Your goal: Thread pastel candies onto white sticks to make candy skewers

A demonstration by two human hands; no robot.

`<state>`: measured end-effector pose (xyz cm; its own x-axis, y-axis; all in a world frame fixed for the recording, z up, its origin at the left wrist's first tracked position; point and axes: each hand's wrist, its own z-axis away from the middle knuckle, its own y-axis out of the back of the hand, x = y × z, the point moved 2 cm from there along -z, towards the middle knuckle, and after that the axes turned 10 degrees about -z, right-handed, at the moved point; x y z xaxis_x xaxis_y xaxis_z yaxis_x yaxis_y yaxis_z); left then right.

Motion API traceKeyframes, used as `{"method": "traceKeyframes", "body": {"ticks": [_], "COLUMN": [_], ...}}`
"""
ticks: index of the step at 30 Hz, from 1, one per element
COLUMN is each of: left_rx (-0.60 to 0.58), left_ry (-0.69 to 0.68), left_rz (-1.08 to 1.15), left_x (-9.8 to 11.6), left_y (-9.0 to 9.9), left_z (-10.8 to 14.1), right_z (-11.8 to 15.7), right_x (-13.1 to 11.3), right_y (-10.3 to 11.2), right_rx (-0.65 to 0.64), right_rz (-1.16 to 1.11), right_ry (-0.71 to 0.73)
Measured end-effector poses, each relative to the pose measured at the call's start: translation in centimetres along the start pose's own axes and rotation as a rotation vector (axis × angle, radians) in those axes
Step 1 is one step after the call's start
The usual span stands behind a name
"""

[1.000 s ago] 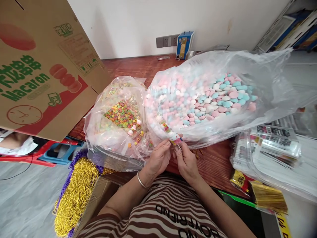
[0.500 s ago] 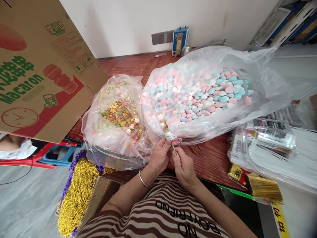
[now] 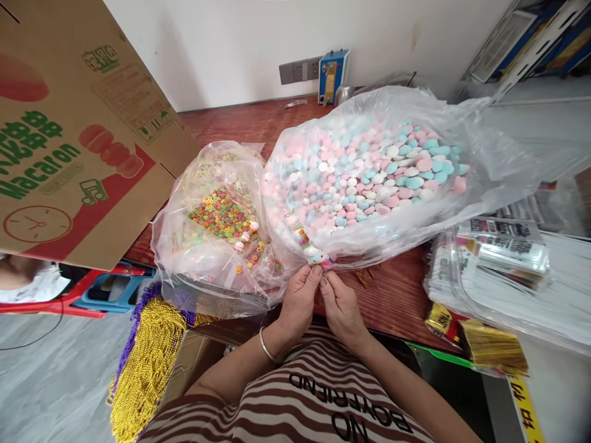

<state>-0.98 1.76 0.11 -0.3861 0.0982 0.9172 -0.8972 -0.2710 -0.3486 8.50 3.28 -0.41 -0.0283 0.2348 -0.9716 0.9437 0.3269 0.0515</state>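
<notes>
A narrow clear candy packet (image 3: 301, 239) with colourful pieces inside points up and to the left from my fingertips. My left hand (image 3: 300, 299) pinches its lower end. Close against it, my right hand (image 3: 340, 307) pinches the same end, thumb and finger pressed together. Behind the packet lies a big clear bag of pink, white and blue candies (image 3: 383, 178). To its left sits a clear bag of small coloured ring-shaped candies (image 3: 221, 215). Several thin gold ties (image 3: 364, 277) lie on the table just right of my hands.
A Macaron carton (image 3: 83, 141) stands at the left. White packaging (image 3: 508, 264) and a bundle of gold ties (image 3: 496, 347) lie at the right. A blue device (image 3: 333, 77) is by the wall. Gold beads (image 3: 148, 369) hang at the lower left.
My hands have come closer together at the packet's lower end. The packet's top has tilted further left.
</notes>
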Motion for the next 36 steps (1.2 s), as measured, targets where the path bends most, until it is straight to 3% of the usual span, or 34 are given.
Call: {"method": "traceKeyframes", "body": {"ticks": [6, 9, 12, 20, 24, 27, 32, 36], "left_rx": [-0.091, -0.049, 0.057, 0.18, 0.161, 0.109, -0.028, -0.016], "left_ry": [0.097, 0.114, 0.044, -0.05, -0.035, -0.004, 0.104, 0.167], "left_rz": [0.148, 0.094, 0.005, -0.073, -0.126, 0.004, 0.217, 0.195], "left_x": [1.0, 0.5, 0.0, 0.2, -0.6, -1.0, -0.9, -1.2], "left_y": [1.0, 0.9, 0.6, 1.4, 1.3, 0.9, 0.8, 1.3], "left_z": [-0.6, -0.2, 0.2, 0.1, 0.2, 0.0, -0.6, -1.0], "right_z": [0.4, 0.6, 0.6, -0.3, -0.3, -0.3, -0.4, -0.2], "right_x": [0.3, 0.6, 0.6, -0.4, 0.2, 0.6, 1.2, 1.7], "right_y": [-0.7, -1.3, -1.4, -0.2, -0.3, -0.2, 0.2, -0.1], "right_rx": [-0.107, -0.129, -0.113, 0.092, 0.159, 0.122, 0.066, 0.001], "right_rz": [-0.374, -0.52, -0.484, -0.031, 0.091, 0.128, -0.113, -0.391], "right_ry": [-0.229, -0.31, -0.332, -0.03, 0.141, 0.181, -0.007, -0.245]}}
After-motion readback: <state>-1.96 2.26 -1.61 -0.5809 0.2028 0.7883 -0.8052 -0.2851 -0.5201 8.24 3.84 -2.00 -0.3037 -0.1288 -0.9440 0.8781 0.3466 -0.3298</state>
